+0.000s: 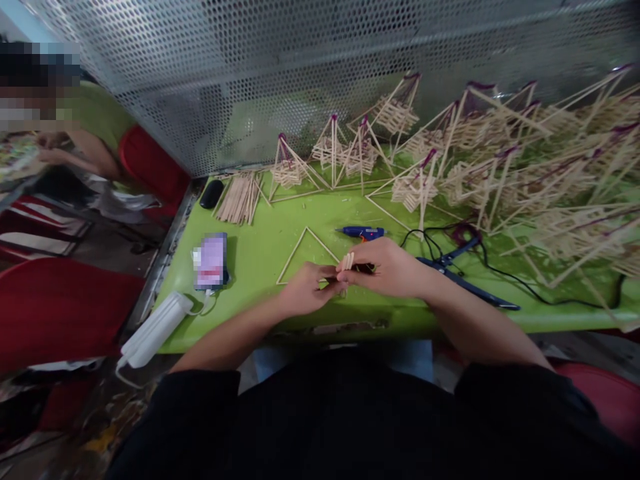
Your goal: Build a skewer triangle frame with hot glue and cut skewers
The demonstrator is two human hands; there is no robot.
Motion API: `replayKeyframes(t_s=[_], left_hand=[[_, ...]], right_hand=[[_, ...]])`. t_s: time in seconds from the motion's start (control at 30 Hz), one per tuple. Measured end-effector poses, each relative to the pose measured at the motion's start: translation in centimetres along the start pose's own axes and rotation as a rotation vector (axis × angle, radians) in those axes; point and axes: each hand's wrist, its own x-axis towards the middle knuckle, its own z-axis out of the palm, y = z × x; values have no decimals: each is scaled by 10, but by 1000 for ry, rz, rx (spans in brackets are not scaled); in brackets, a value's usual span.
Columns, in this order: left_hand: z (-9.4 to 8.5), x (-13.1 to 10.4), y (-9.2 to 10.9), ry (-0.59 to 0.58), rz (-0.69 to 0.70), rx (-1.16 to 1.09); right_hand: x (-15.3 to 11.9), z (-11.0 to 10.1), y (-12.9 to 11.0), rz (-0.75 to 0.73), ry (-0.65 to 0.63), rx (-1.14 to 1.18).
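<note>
Green tabletop [175,320] carries everything; taking the blue glue gun [363,233] as reference. Big group of stick frames [560,230] with purple ties, right of and behind the glue gun; they look assembled, so I'd count a large batch as done. Dark-blue cutter [480,292] lies right of the glue gun, not in hand. Stick triangle [292,255] lies flat, left and to the near side of the glue gun; outline looks laid out but a corner is covered, no uprights visible, so that unit seems early. Loose sticks [240,199] in a pile left of and behind the glue gun, so stock remains. Left hand [306,288] near-left of the glue gun, fingers up against the work; can't tell if gripping or just steadying. Right hand [383,267] just on the near side of the glue gun, fingers pinched on a small stick stack [349,261]; stack is near-left of the glue gun, looks part-built, apparently not joined to the triangle
</note>
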Motion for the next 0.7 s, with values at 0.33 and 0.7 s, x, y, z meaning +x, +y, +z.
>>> replayKeyframes(t_s=[0.33, 0.7], left_hand=[[-16, -4, 0, -34, -15, -83], [-2, 3, 2, -476, -124, 226]], right_hand=[[-1, 15, -12, 99, 234, 33], [-227, 20, 47, 774, 622, -879]])
